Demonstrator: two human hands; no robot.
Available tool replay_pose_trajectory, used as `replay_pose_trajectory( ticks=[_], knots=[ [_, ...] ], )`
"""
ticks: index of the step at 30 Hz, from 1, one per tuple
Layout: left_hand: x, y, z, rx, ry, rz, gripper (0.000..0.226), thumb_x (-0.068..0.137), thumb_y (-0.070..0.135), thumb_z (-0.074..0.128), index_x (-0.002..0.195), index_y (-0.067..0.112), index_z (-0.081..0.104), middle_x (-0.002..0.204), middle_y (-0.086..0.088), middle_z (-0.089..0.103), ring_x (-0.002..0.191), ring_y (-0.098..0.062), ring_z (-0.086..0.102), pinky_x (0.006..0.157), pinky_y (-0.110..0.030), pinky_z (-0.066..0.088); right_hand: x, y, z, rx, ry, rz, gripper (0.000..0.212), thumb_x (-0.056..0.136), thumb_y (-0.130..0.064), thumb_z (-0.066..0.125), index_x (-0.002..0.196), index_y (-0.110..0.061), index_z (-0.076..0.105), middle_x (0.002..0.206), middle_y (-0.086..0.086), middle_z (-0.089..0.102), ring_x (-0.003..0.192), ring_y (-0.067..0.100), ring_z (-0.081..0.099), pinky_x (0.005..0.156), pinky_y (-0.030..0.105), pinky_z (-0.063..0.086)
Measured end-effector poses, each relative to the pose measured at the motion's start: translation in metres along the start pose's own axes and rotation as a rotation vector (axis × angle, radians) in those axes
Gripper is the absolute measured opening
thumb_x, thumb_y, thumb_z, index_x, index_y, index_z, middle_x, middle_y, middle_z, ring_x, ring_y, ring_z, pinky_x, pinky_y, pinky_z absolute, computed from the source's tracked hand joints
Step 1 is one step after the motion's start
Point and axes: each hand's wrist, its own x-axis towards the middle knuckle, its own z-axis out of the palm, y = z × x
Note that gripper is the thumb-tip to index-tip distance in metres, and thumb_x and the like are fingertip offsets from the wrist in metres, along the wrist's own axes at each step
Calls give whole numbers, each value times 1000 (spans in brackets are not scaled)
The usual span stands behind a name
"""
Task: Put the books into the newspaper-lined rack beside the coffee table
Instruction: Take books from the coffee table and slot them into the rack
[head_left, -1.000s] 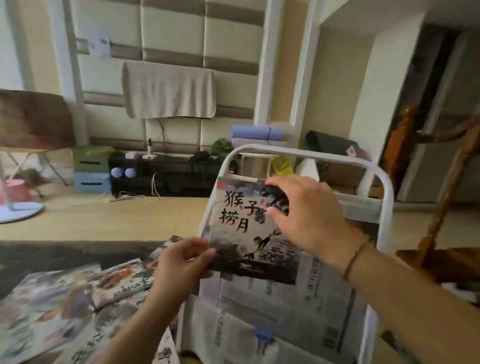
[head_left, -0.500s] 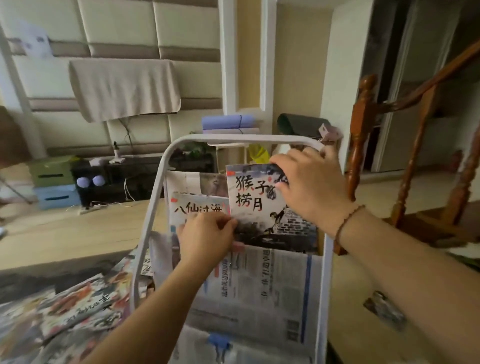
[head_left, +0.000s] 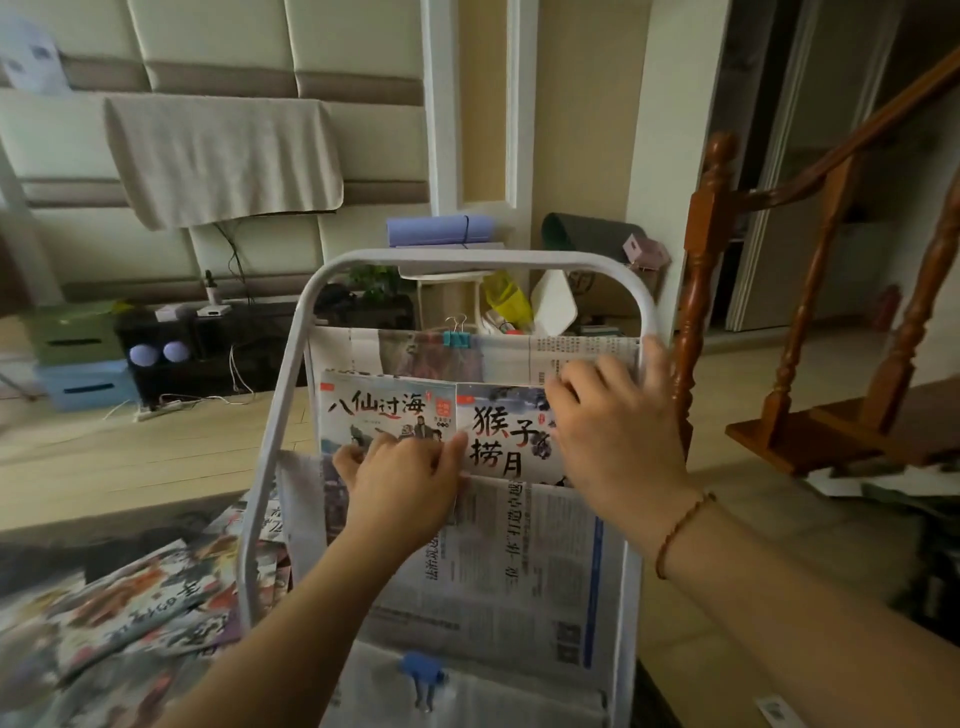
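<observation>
Glossy, thin picture books, light and floppy by the look of them, are best held at their edges. Right hand (head_left: 618, 441), fingers curled, pinches the monkey-title book (head_left: 501, 434); left hand (head_left: 402, 483) grips the neighbouring sea-title book (head_left: 379, 410). Both stand upright in the upper pocket of the newspaper-lined rack (head_left: 524, 566) (red-and-black brush lettering, painted covers), between the hands.

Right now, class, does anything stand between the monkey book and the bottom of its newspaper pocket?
Nothing visible does. The monkey book stands in the newspaper pocket beside the other book, right hand on it. The pocket's inside is hidden.
</observation>
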Motion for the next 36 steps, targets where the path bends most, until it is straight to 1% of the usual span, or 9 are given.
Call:
replay_pose_trajectory(
  ticks=[7,10,12,14,16,18,24,33,36],
  knots=[
    [1,2,-8,50,-101,64,82,84,72,-3,71,25,63,72,8,61,94,-18,55,111,-58,17,-11,-4,-2,85,7,-8,45,85,-23,64,129,-12,58,115,8,59,113,32,51,109,65,21],
    [-2,5,-10,-77,-44,27,64,95,66,20,74,26,65,66,9,64,76,-8,57,112,-53,18,-44,-2,-2,570,145,187,64,85,-31,68,142,-13,44,139,7,45,134,26,38,110,54,32],
    [-5,8,-11,-164,18,20,48,98,59,30,90,30,68,74,13,67,79,-8,56,111,-49,20,-76,-10,-4,900,229,393,69,90,-29,65,148,-10,32,152,7,31,143,20,27,115,36,32],
    [-8,11,-11,-195,43,25,39,100,54,34,104,34,67,81,15,68,83,-9,54,110,-47,20,-97,-20,-7,1113,128,623,76,90,-33,61,153,-21,20,157,-8,23,145,5,20,116,29,29],
    [-9,12,-11,-198,40,32,37,100,52,35,109,35,67,83,16,68,87,-10,54,111,-47,20,-105,-27,-8,1314,-45,743,77,90,-30,62,152,-31,17,143,-29,33,128,-20,31,102,19,44],
    [-9,12,-12,-203,32,28,38,101,52,34,110,35,67,85,15,68,90,-11,56,112,-48,19,-109,-30,1,1384,-118,754,68,91,-21,63,147,-35,26,119,-38,41,96,-36,41,70,-2,43],
    [-11,15,-13,-191,32,24,38,103,47,31,116,33,65,82,15,65,93,-12,59,113,-48,17,-113,-30,10,1363,-116,778,36,91,-17,63,127,-19,58,95,-10,68,85,-5,65,61,15,55],
    [-14,7,-14,-208,-3,37,38,103,47,30,122,35,60,93,15,69,105,-11,58,114,-49,13,-116,-38,9,1360,-180,790,32,93,-22,58,125,-27,55,101,-10,64,92,7,63,56,11,51],
    [-17,8,-14,-194,-6,71,35,104,42,30,119,33,61,98,15,66,108,-11,55,115,-47,8,-115,-40,10,1329,-216,811,30,95,-24,54,125,-27,55,104,-5,64,93,10,62,67,19,55]
  ],
)
